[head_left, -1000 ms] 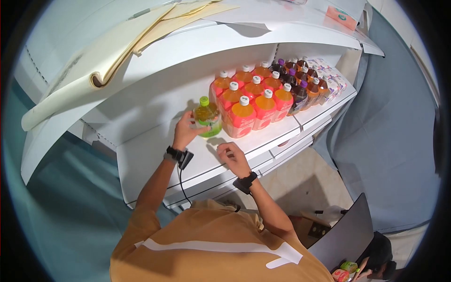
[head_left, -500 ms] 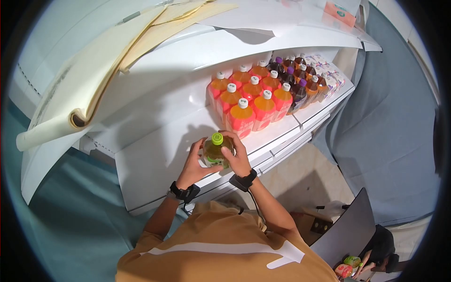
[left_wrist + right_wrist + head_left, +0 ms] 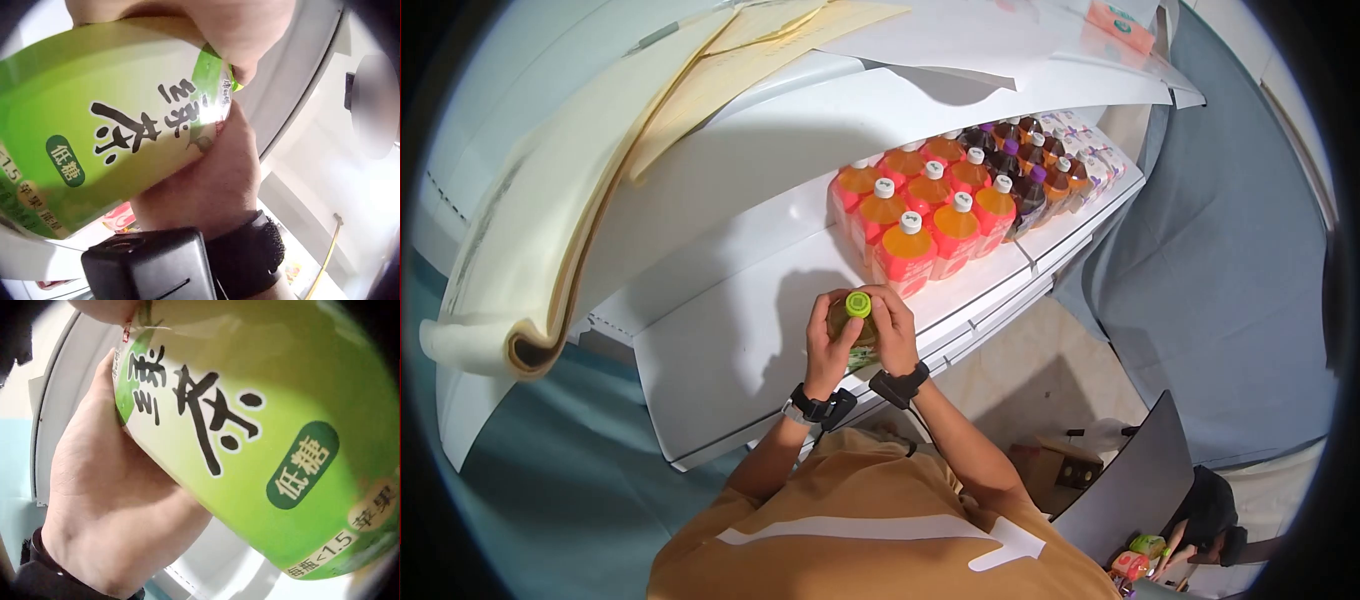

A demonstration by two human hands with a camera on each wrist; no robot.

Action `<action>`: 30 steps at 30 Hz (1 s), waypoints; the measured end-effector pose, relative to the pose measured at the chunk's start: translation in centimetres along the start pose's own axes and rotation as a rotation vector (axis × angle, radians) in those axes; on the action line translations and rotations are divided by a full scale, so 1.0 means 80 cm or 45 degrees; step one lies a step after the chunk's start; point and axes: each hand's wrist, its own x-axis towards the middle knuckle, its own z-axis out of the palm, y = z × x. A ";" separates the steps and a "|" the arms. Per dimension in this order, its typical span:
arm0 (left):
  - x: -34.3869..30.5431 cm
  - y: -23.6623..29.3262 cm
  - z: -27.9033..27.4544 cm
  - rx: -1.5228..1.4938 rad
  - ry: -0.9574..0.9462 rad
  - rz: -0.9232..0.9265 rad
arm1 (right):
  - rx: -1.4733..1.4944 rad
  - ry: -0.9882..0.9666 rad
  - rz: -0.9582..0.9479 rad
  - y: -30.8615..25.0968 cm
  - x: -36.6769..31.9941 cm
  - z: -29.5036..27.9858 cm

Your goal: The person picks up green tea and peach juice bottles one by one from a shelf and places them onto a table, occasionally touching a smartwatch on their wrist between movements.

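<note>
Both hands hold a green tea bottle (image 3: 125,125) between them, over the front part of the white shelf (image 3: 700,370). Its bright green cap (image 3: 858,303) faces up toward the head camera. My left hand (image 3: 830,345) curls round the bottle's left side, its thumb near the cap. From the other side my right hand (image 3: 895,335) grips the upper part, fingers close to the cap. In the right wrist view the green label (image 3: 250,444) shows large dark characters. Much of the bottle is hidden behind the hands in the head view.
Several orange-drink bottles (image 3: 905,255) with white caps stand in rows behind and right. Dark bottles with purple caps (image 3: 1037,175), brown ones and white cartons (image 3: 1090,150) follow farther right. A curled paper roll (image 3: 530,340) overhangs at left. Another person (image 3: 1205,510) is at lower right.
The left hand has brought the green tea bottle from beside the orange-drink bottles toward the shelf's front edge. The right hand has joined it, and both hands have closed in higher, near the cap.
</note>
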 end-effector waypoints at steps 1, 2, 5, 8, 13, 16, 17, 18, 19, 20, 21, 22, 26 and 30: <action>0.000 -0.001 0.000 0.002 0.008 0.011 | 0.007 0.003 0.006 0.001 0.000 0.000; 0.001 -0.002 0.001 0.003 0.015 0.024 | 0.013 0.005 0.009 0.002 0.000 0.000; 0.001 0.004 0.003 0.049 0.027 0.064 | 0.017 0.019 0.021 -0.001 0.001 0.002; 0.001 0.004 0.003 0.068 0.030 0.076 | 0.034 0.019 0.003 0.001 0.001 0.002; 0.001 0.000 0.005 0.025 0.035 0.084 | 0.043 0.023 0.006 0.003 0.002 0.002; 0.002 -0.006 0.004 0.006 0.042 0.094 | 0.043 0.021 0.012 0.001 0.002 0.002; 0.002 -0.007 0.004 0.004 0.045 0.097 | 0.046 0.021 0.016 0.001 0.002 0.002; 0.002 -0.007 0.005 0.011 0.046 0.100 | 0.052 0.020 0.013 0.000 0.002 0.002; 0.002 -0.005 0.005 0.018 0.048 0.103 | 0.058 0.019 0.011 0.000 0.002 0.002; 0.002 -0.004 0.005 0.026 0.051 0.106 | 0.064 0.017 0.008 -0.001 0.003 0.002; 0.002 -0.002 0.006 0.033 0.054 0.107 | 0.062 0.019 0.005 -0.001 0.003 0.002; 0.001 -0.001 0.006 0.040 0.057 0.108 | 0.060 0.021 0.002 -0.002 0.002 0.002; 0.003 -0.004 0.005 0.080 0.067 0.131 | 0.058 0.019 -0.009 -0.001 0.002 0.003; 0.003 -0.004 0.006 0.061 0.071 0.138 | 0.045 0.015 -0.016 -0.001 0.003 0.002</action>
